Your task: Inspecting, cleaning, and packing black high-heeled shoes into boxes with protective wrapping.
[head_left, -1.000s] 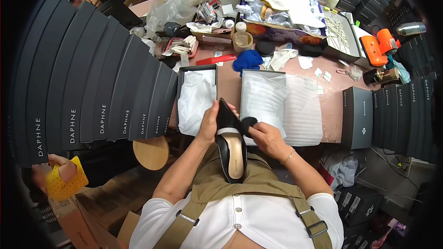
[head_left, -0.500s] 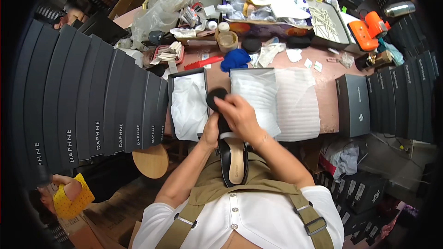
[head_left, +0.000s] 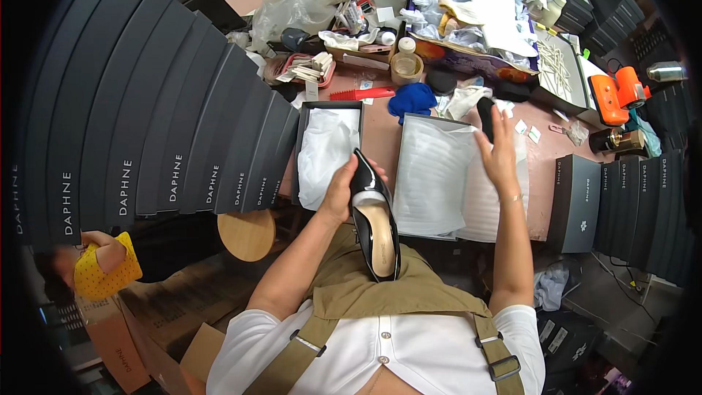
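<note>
Moved: right hand [head_left: 499, 152] gone from the shoe out over the tabletop [head_left: 545, 175].
Right fingers: pinching a small black pad [head_left: 486, 117].
Left fingers: wrapped round the black pump [head_left: 373, 223], toe up, just before the open box [head_left: 329, 146].
Beyond: white foam sheets [head_left: 439, 175].

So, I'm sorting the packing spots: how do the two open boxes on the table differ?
The left open box is narrower, with crumpled white tissue paper inside; the right open box is wider, its ribbed white foam sheet spilling past its right edge. The left hand, holding a black shoe, is beside the left box; the right hand hovers over the right one. Both are dark, lidless and hold no shoe.
</note>
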The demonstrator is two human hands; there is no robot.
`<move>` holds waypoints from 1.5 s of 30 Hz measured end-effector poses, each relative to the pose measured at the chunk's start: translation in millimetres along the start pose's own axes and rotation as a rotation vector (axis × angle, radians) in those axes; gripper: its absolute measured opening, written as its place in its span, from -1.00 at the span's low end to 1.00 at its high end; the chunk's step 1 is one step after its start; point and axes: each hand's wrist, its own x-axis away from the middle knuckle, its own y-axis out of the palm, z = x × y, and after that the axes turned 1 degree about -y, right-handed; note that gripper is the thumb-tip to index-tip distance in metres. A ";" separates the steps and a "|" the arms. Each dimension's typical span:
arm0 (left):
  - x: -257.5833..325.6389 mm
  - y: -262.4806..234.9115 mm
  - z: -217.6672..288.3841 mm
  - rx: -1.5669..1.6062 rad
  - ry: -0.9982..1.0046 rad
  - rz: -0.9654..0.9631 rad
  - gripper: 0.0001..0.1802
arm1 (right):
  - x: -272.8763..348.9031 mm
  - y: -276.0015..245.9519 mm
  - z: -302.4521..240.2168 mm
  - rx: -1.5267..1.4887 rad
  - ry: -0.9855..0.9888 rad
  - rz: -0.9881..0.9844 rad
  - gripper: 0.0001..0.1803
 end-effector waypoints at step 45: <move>-235.9 -135.8 184.4 -1.634 0.705 0.845 -0.07 | 126.7 -40.4 -111.3 -1.710 1.049 -0.590 -0.12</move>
